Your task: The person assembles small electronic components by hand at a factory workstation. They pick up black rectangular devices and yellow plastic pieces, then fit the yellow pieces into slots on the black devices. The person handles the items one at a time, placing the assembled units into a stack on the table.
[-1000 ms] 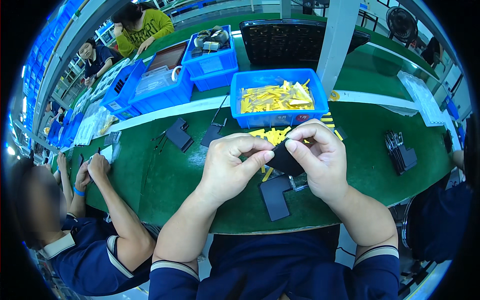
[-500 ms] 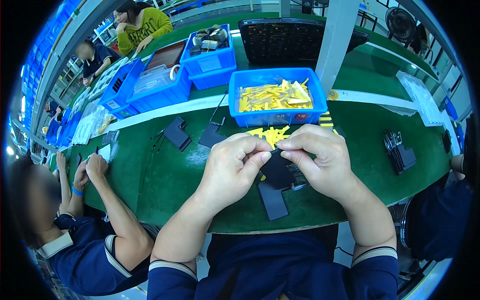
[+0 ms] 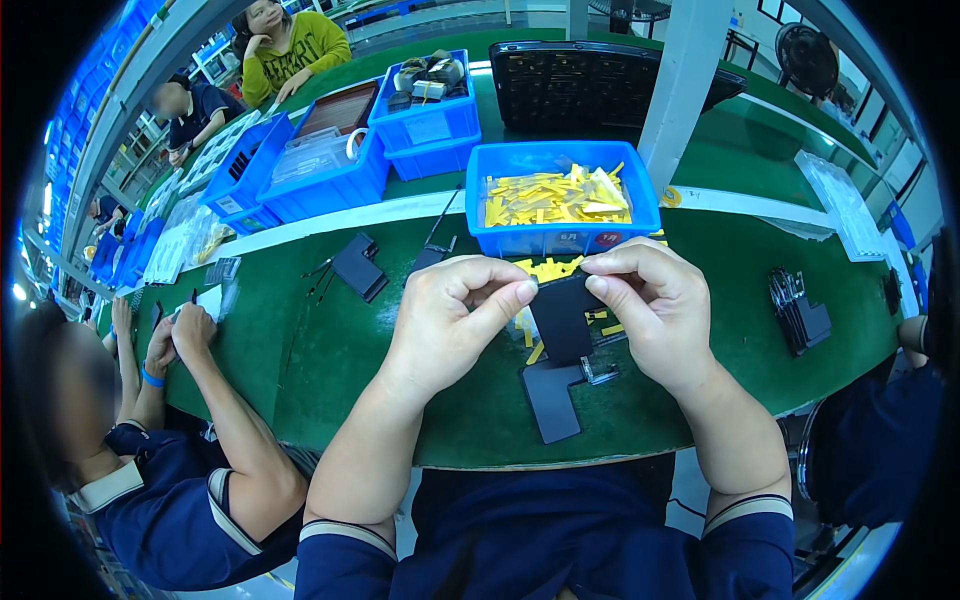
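My left hand (image 3: 455, 320) and my right hand (image 3: 655, 305) both pinch the top edge of a small flat black piece (image 3: 562, 318), held upright over the green table (image 3: 330, 350). Right below it another flat black piece (image 3: 552, 400) lies on the table near the front edge. Loose yellow strips (image 3: 545, 270) lie just behind my fingers, in front of a blue bin (image 3: 560, 238) full of yellow strips.
More black parts (image 3: 358, 265) lie to the left, and a stack of black parts (image 3: 797, 312) to the right. Blue bins (image 3: 330, 165) and a black tray (image 3: 590, 85) stand behind. A seated person (image 3: 150, 440) works at my left; other people sit at the far left.
My hands have lifted the black piece slightly and shifted their grip to its top edge; the piece on the table stays put.
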Available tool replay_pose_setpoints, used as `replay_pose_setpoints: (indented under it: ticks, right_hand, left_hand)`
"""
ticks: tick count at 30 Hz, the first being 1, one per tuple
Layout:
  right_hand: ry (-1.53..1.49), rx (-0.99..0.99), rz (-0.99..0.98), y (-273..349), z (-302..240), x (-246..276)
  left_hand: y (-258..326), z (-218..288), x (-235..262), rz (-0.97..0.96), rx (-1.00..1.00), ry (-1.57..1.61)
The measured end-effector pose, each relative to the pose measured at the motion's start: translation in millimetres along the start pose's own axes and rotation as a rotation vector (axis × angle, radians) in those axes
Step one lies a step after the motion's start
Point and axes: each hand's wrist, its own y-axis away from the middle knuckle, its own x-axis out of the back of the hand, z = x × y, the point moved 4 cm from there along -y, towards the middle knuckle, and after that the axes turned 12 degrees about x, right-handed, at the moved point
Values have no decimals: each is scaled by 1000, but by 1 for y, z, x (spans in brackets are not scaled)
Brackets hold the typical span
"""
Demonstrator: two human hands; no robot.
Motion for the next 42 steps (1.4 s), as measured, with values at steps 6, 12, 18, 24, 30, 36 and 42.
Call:
replay_pose_setpoints:
  ticks: [6, 12, 18, 24, 30, 36, 42]
  right_hand:
    - [49, 86, -75, 1, -1, -1]
    - [76, 135, -77, 0, -6, -3]
    - [91, 86, -73, 0, -5, -3]
    - [98, 72, -121, 3, -3, -7]
    - [60, 29, -174, 6, 0, -13]
    - [-87, -172, -184, 8, 11, -16]
    - [25, -90, -365, 7, 18, -18]
  left_hand:
    - [0, 1, 0, -2, -40, -55]
    - [0, 3, -2, -3, -102, -108]
    - [-5, -10, -4, -104, 20, 11]
    - [-6, -5, -6, -123, -66, -51]
    - [-6, -3, -4, -113, -125, -192]
    - [-27, -28, 40, 21, 152, -51]
    - [-45, -97, 158, 470, 421, -173]
